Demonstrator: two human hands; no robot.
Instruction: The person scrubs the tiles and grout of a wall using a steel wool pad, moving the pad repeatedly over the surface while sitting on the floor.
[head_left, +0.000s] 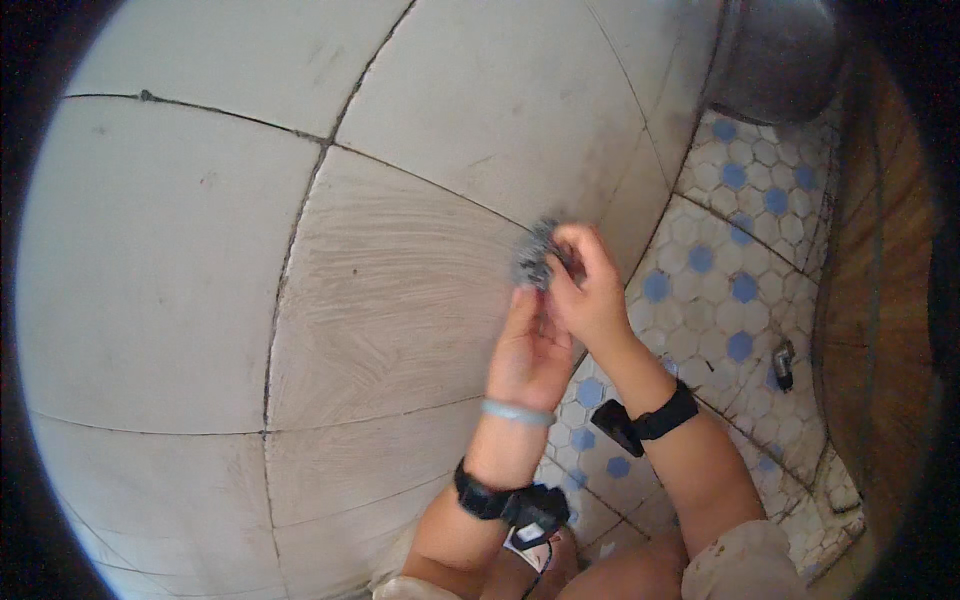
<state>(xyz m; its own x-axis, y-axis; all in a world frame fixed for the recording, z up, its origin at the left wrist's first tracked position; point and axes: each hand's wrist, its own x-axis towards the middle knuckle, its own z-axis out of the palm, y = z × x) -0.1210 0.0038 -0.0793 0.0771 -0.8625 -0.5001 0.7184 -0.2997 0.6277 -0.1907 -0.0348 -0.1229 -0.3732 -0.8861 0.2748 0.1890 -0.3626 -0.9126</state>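
Note:
A grey, tangled scrubbing pad, perhaps steel wool, is held between both hands in front of a pale tiled wall. My right hand pinches it from the right with bent fingers. From below, my left hand reaches it with the fingertips, palm partly turned up; motion blurs this contact. Behind the hands, a wall tile carries streaky, brownish smear marks. Black straps with small devices are on both wrists, and a pale band is on the left one.
Patterned floor tiles with blue hexagons lie to the right. A small dark and metallic object rests there. A dark rounded container stands at the upper right, and a brown surface runs along the right edge.

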